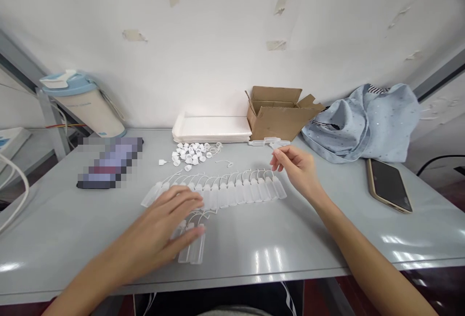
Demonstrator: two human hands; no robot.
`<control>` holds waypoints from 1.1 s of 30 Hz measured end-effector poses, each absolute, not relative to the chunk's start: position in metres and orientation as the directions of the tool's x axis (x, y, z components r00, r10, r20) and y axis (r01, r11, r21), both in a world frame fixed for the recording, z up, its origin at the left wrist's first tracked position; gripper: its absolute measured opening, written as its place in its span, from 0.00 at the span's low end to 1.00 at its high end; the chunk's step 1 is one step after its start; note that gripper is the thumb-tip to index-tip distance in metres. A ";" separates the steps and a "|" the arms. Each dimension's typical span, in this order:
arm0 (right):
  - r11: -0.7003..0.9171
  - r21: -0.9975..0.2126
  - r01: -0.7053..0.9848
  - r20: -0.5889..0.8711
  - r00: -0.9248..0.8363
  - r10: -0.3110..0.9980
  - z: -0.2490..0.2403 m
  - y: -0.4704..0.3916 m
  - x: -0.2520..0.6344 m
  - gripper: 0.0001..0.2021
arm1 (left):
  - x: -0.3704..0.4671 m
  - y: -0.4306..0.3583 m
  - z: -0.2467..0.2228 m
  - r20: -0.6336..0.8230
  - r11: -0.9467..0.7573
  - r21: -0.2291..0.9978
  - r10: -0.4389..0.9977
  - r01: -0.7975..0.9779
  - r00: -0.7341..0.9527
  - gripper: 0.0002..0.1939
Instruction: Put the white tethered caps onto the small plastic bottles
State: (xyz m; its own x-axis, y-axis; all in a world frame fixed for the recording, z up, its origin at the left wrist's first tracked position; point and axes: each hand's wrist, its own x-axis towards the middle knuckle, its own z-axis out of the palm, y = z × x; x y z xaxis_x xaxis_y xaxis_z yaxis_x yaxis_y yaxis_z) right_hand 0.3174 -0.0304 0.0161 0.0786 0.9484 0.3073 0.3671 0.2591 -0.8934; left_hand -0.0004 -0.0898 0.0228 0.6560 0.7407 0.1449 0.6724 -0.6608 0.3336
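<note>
My left hand (pixel 170 217) is held open, fingers stretched out and thumb apart, above small translucent plastic vials with white looped cords. A long row of these vials (pixel 236 194) lies side by side across the middle of the table. Nearer the front edge is a smaller group of vials (pixel 196 248), partly hidden by my left hand. My right hand (pixel 296 166) is past the row's right end, fingers curled and thumb pressed to them; what is in the pinch, if anything, is hidden. Just behind its fingertips lie loose clear vials (pixel 258 142).
Small white caps (pixel 192 154) lie in a heap behind the row. At the wall are a stack of white sheets or trays (pixel 214 134) and an open cardboard box (pixel 283 121). A tumbler (pixel 90 108) stands left; a blue cloth bag (pixel 388 122) and a phone (pixel 389 185) are right.
</note>
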 end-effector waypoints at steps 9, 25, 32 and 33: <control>0.247 -0.548 0.799 0.457 0.039 0.889 -0.005 0.001 0.355 0.08 | 0.053 0.009 0.030 0.163 -0.638 0.371 0.760 0.675 0.629 0.13; 0.115 -0.316 0.942 0.216 -0.047 0.975 0.007 0.000 0.392 0.08 | 0.090 0.034 0.023 0.123 -0.620 0.435 0.759 0.653 0.639 0.11; 0.091 -0.300 0.950 0.161 -0.043 0.986 0.007 -0.005 0.386 0.08 | 0.068 -0.007 0.043 0.171 -0.542 0.565 0.814 0.622 0.555 0.09; 0.084 -0.295 0.952 0.158 -0.038 0.987 0.006 -0.005 0.384 0.08 | 0.065 -0.012 0.042 0.182 -0.523 0.602 0.826 0.604 0.534 0.08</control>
State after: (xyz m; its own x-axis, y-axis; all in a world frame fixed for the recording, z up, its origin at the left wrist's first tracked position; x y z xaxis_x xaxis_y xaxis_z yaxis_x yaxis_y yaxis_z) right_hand 0.3842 -0.0054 0.0065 -0.0380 0.9867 0.1578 0.9520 0.0838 -0.2945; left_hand 0.0651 -0.0121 0.0422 0.5337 0.8259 0.1821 0.6036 -0.5228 0.6020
